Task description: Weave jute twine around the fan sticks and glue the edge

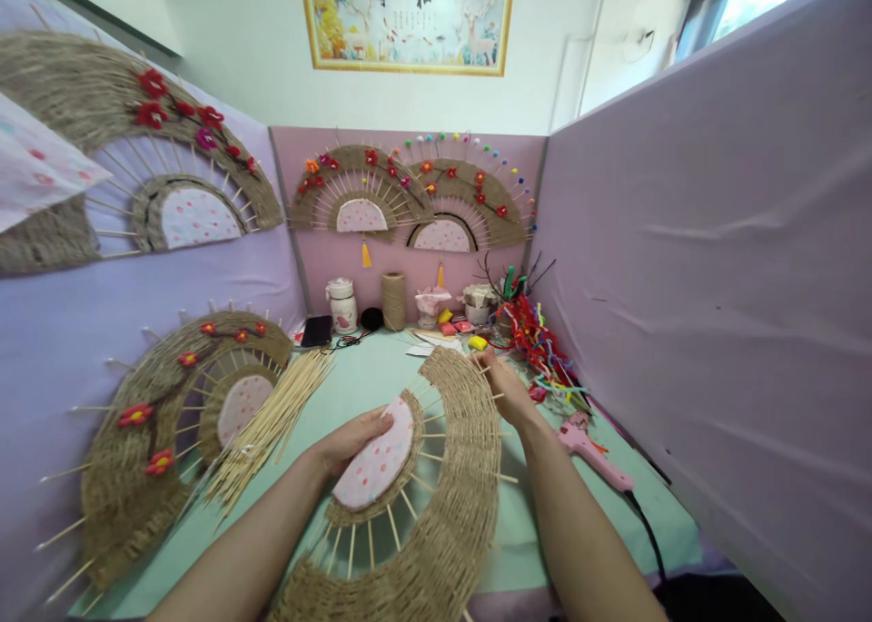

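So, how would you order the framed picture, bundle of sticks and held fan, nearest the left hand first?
In the head view:
1. Held fan: in the left hand.
2. Bundle of sticks: to its left.
3. Framed picture: high, far wall.

Fan (466,481): one big half-round twine piece, being held tilted above the green tabletop (361,368), its arc bulging down and to the right
Outer band (470,404): wide and plain brown, twine rows running along the curve, one end pointing up top, the other heading lower left and getting cut off by the bottom of the view
Sticks (393,528): thin pale ones, fanning out across the open gap, tips poking past the outer edge on the right side
Half-moon panel (378,459): whitish with pinkish-red dots, sitting at the centre, straight side facing upper left
Inner band (417,433): narrow twine strip, hugging the panel's curve
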Available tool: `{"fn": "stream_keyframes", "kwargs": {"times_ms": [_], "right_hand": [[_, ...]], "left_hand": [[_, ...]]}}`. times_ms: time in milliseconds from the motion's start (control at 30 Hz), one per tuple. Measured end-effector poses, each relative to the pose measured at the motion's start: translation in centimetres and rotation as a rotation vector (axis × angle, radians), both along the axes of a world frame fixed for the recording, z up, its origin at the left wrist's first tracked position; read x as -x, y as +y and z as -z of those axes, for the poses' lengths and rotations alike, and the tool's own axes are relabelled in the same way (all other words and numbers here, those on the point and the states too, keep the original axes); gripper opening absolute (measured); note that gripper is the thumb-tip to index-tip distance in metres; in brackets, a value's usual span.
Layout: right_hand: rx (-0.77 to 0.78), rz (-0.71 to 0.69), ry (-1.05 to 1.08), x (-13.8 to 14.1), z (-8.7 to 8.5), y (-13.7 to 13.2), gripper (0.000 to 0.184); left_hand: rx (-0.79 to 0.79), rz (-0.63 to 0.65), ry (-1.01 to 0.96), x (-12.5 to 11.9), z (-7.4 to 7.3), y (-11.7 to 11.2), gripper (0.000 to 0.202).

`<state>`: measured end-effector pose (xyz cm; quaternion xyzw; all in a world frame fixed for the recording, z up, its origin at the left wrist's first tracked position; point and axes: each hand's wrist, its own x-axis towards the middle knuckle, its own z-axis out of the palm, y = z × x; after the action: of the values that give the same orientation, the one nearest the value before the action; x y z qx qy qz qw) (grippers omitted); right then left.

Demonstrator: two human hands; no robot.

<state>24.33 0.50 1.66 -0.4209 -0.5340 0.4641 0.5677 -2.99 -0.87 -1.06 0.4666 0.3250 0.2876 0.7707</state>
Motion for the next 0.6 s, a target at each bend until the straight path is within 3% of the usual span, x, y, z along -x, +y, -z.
{"fn": "stream_keyframes", "kwargs": {"times_ms": [200,300,433,533,600], "right_hand": [[-0.113,-0.073,-0.148,0.5,0.2,-0.5,0.024],[-0.168,-0.106,-0.27,1.0,0.4,-0.1,0.019],[-0.161,-0.078,-0.573,1.5,-0.1,1.0,0.028],[-0.1,-0.027,-0.939,1.8,-1.3,2.0,0.033],[-0.04,-0.014,-1.068,1.8,-2.1,3.0,0.031]], "left_hand": [[0.037,-0.125,-0.092,0.0,0.9,0.5,0.039],[0.118,-0.184,-0.14,0.4,0.5,0.5,0.031],[0.221,-0.233,-0.325,1.5,-1.5,0.5,0.031],[0.124,-0.339,-0.609,2.8,-3.5,0.7,0.03],[0.081,-0.358,-0.75,3.8,-4.5,1.0,0.03]]}}
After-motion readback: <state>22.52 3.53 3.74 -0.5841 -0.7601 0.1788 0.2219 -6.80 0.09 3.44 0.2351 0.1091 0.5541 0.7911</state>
